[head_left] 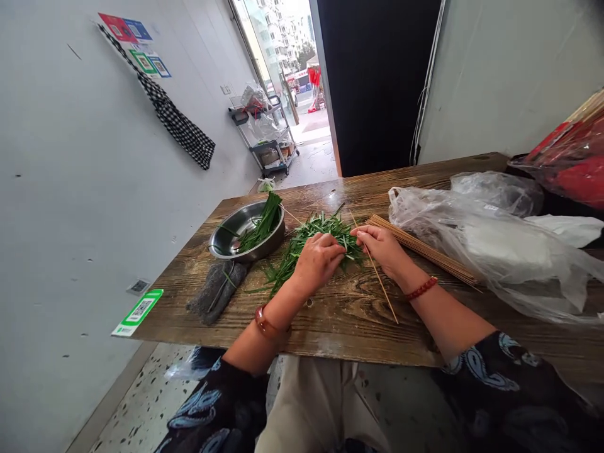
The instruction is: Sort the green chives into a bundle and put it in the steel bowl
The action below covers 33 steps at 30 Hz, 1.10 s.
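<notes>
My right hand (380, 248) pinches a thin bamboo skewer (384, 292), which slants across the front of the table. Beside it, my left hand (317, 261) is closed at the thumb and fingertips above a loose heap of cut flat green leaves (302, 245), which look like Chinese chives. Whatever lies between the left fingertips is too small to make out. Several more bamboo skewers lie as a bundle (425, 251) just right of my right hand. To the left, a steel bowl (250, 255) holds a bunch of longer green leaves (264, 226).
A dark grey cloth or glove (218, 292) lies before the bowl. Clear plastic bags (509, 248) cover the table's right side, with red packaging (576, 163) behind. The wooden table (340, 340) ends near my lap. A cart (268, 135) stands by the doorway.
</notes>
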### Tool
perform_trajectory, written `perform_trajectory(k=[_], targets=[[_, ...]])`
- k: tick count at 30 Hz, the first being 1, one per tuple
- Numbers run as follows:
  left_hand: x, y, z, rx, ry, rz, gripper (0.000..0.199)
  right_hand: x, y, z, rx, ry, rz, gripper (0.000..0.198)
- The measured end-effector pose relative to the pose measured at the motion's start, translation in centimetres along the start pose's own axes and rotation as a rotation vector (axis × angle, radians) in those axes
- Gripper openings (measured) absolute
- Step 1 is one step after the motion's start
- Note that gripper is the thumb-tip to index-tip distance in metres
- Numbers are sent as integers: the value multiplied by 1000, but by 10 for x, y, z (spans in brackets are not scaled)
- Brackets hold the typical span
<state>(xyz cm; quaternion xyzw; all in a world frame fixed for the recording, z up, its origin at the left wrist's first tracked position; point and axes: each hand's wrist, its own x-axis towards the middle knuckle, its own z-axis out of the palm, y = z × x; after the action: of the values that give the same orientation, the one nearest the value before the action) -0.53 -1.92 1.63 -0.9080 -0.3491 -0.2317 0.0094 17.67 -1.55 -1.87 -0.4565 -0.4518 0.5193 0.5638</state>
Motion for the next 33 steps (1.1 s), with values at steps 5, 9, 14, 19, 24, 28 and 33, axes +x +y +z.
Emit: perform_trajectory(k=[5,9,14,19,24,28,33], targets=[[11,-8,-1,-464,290,-257,11,-5,-5,5,-19,-28,23,33],[5,-6,-2,-661,256,-373,17,-12,-6,9,-40,-56,-5,43],[-2,3,-30,-851,234,-423,19,-19,-9,14,-32,-83,24,53],[-6,3,-75,-299,303,-255,14,-22,-12,17,-32,-73,35,54],[-8,-2,-52,-230,52,-288,16,-24,-7,18,-102,-82,4,55],[1,-9,-11,-476,90,-418,14,-23,-1,20,-139,-99,-2,51],[-2,-17,11,-729,167,-564,13,-26,1,22,-193,-65,-64,33]])
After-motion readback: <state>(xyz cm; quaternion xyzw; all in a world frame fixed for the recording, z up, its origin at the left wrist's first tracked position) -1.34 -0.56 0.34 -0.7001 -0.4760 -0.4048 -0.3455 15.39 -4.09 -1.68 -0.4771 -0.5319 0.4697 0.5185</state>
